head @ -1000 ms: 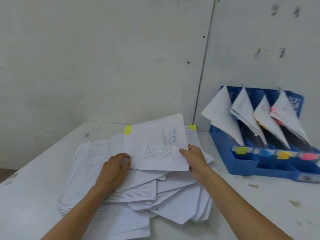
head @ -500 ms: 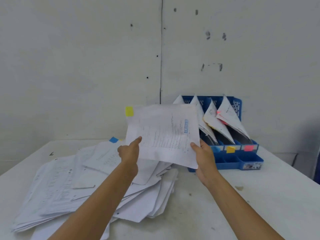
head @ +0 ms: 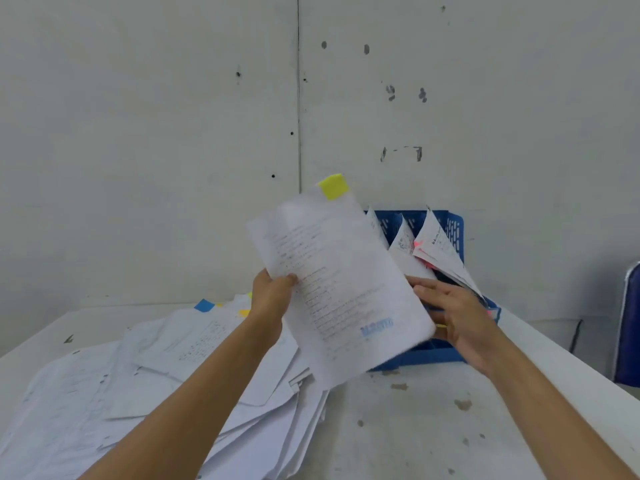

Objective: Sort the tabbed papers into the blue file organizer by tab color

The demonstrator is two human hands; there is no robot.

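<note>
The left hand (head: 273, 301) holds a printed sheet (head: 341, 289) up in the air by its left edge, thumb on the front face and the other fingers curled out of sight behind it. The sheet tilts so that its top leans left, and a yellow tab (head: 333, 187) sticks out at the upper edge. A blue stamp (too blurred to read) sits near the lower right corner. The right hand (head: 459, 315) is just beside the sheet's right edge with its fingers (head: 426, 284) straight and spread wide, gripping nothing; whether they touch the paper cannot be told. Behind the sheet and the right hand stands the blue file organizer (head: 454, 227) against the wall (head: 138, 133), largely hidden, with filed papers (head: 441, 252) leaning in its slots and a pink tab (head: 419, 243) showing on one of them. The pile of papers (head: 156, 386) lies spread over the left part of the pale, stained surface (head: 433, 431), with a blue tab (head: 204, 305) at its far edge. A dark blue chair (head: 631, 327) shows at the right border.
</note>
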